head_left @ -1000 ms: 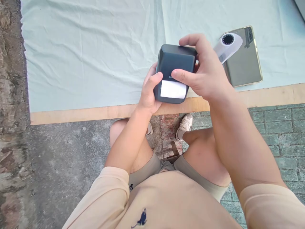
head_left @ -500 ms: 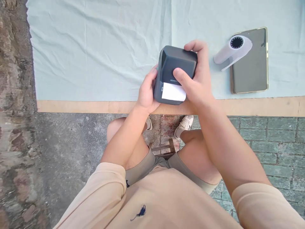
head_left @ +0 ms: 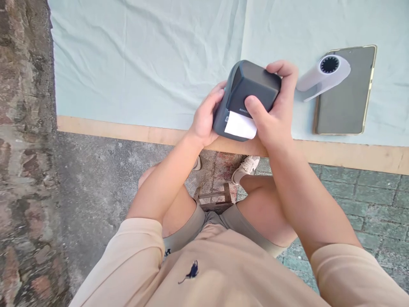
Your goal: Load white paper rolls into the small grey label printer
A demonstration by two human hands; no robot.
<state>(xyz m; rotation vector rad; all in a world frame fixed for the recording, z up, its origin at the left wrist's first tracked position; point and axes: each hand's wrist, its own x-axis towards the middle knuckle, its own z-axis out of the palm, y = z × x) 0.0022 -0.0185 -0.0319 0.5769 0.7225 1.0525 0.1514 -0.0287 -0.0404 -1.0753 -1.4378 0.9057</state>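
Note:
A dark label printer (head_left: 258,85) is held up between both my hands, over the near edge of the table. White label paper (head_left: 240,125) sticks out from under its lid on the side facing me. My left hand (head_left: 207,113) is wrapped round the printer's left side, fingers partly hidden beneath it. My right hand (head_left: 277,106) grips the right side, its thumb pressed on the lid's top near the printed lettering and its index finger curled over the far right corner.
To the right, a phone (head_left: 347,96) in a clear case lies on the light blue tablecloth (head_left: 143,64). A white roll (head_left: 315,76) with a black toothed core leans partly over it. A wooden edge (head_left: 128,131) borders the table's front. A stone wall (head_left: 25,170) stands at the left.
The view has turned slightly, so the table edge now slants and the things on it appear shifted right. Both hands keep their hold on the printer, which looks a little more tilted.

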